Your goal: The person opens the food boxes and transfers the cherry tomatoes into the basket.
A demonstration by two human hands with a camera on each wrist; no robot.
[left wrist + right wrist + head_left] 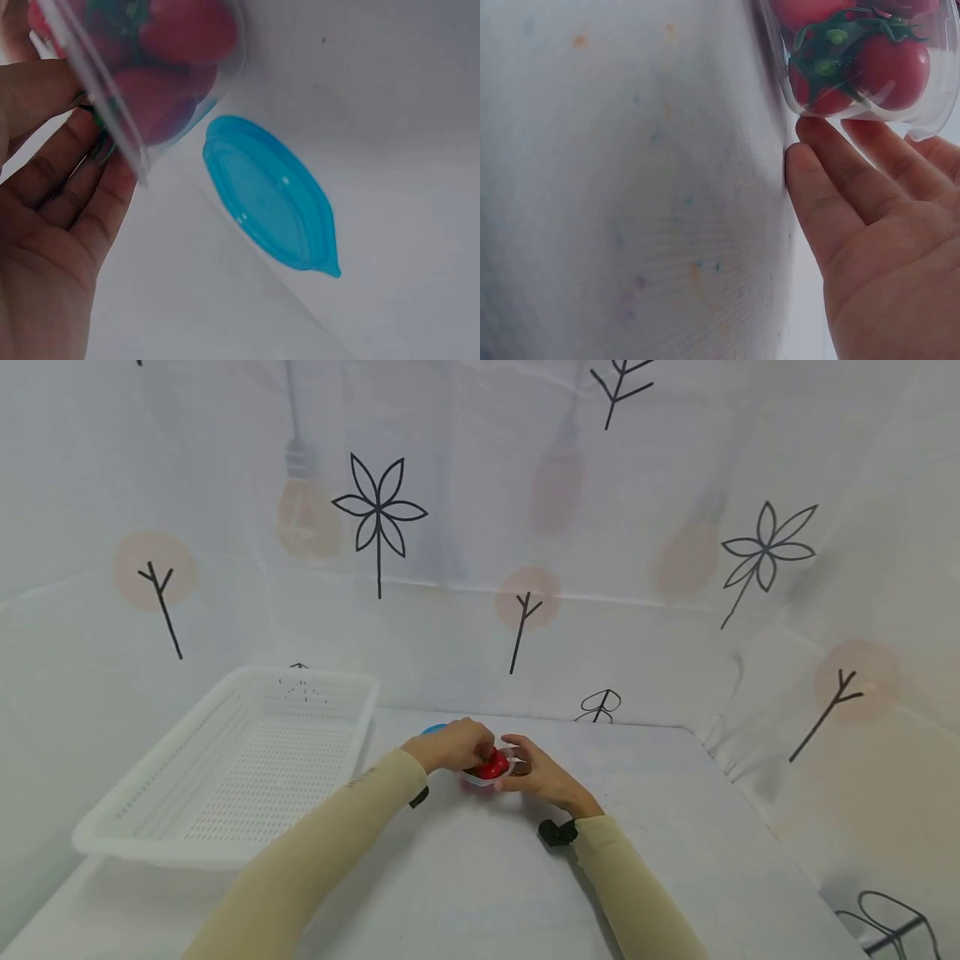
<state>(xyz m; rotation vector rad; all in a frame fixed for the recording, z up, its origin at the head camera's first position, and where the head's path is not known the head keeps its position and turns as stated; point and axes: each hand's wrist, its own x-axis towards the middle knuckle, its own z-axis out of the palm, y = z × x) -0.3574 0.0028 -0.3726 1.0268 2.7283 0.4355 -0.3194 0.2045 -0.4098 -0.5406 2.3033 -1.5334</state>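
Note:
Several red tomatoes (492,766) on a green stem (832,49) sit in a clear plastic container (477,781) near the back of the table. My left hand (453,745) reaches over the rim from the left, its thumb and fingers pinching at the green stem among the tomatoes. At the container's right end, my right hand (551,781) is spread about it. Its fingers (840,161) are fairly straight, with the tips right at the clear wall. A blue plastic lid (262,195) lies on the table beside the container, partly behind my left hand in the head view.
A large white slatted basket (172,852) stands on the left of the white-covered table (480,893). Behind and to the right hangs a pale curtain (465,635) with printed plants and bulbs, along the table's back edge.

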